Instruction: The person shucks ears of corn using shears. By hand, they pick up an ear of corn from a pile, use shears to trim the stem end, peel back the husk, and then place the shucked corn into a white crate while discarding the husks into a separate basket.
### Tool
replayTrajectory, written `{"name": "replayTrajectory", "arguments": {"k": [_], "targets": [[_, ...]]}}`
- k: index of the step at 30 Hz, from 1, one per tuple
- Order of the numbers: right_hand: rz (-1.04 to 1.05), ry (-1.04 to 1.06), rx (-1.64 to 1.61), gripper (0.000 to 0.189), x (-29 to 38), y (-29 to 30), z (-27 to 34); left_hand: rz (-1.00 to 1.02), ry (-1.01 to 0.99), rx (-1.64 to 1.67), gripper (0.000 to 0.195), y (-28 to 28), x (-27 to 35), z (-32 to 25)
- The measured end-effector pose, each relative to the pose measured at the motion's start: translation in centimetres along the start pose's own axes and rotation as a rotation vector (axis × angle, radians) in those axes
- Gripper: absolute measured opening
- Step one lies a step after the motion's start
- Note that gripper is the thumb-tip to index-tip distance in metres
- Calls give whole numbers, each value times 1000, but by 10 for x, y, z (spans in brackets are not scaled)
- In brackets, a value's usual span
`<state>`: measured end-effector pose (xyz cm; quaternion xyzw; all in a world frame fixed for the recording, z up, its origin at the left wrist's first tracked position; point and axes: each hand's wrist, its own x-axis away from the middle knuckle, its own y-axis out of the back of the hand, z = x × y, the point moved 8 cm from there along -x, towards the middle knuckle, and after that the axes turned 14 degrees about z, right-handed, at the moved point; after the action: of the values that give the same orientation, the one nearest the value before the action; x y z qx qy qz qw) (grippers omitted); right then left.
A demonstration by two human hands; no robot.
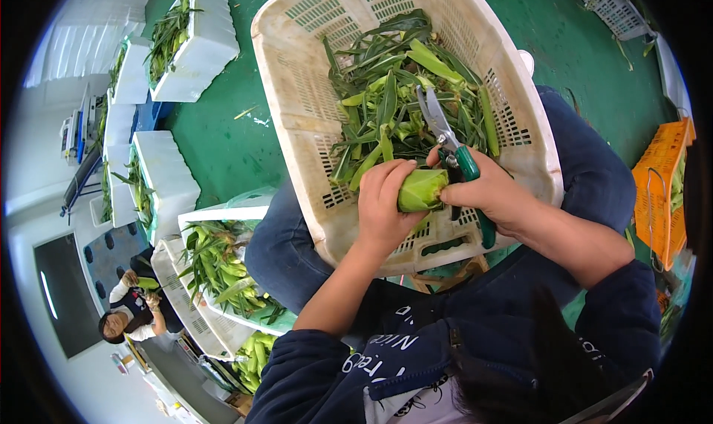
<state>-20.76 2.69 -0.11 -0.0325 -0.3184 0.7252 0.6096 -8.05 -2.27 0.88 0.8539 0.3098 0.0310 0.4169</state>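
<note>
An ear of corn in its green husk (419, 191) is held in my left hand (384, 195), its cut stalk end turned to the right. My right hand (493, 187) grips pruning shears (463, 162) with green handles; their metal blades point away over the crate. The right thumb touches the stalk end of the ear. Both hands are above the near end of a white slatted plastic crate (292, 106). Loose green husks and leaves (390, 100) lie inside it. My left hand hides part of the ear.
White foam boxes (192, 61) with leafy corn stand at the left. Closer by, another box holds unhusked corn (223, 268), with more ears (256, 357) below it. An orange crate (660, 190) stands at the right. A person (136, 307) at the far left holds an ear.
</note>
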Motion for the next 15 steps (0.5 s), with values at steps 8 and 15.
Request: {"name": "replayTrajectory", "arguments": {"k": [8, 15], "targets": [[-34, 39, -83, 38, -9, 7, -19, -43, 177, 163, 68, -16, 11, 15], [-5, -61, -375, 45, -21, 19, -27, 9, 376, 661, 54, -42, 9, 23]]}}
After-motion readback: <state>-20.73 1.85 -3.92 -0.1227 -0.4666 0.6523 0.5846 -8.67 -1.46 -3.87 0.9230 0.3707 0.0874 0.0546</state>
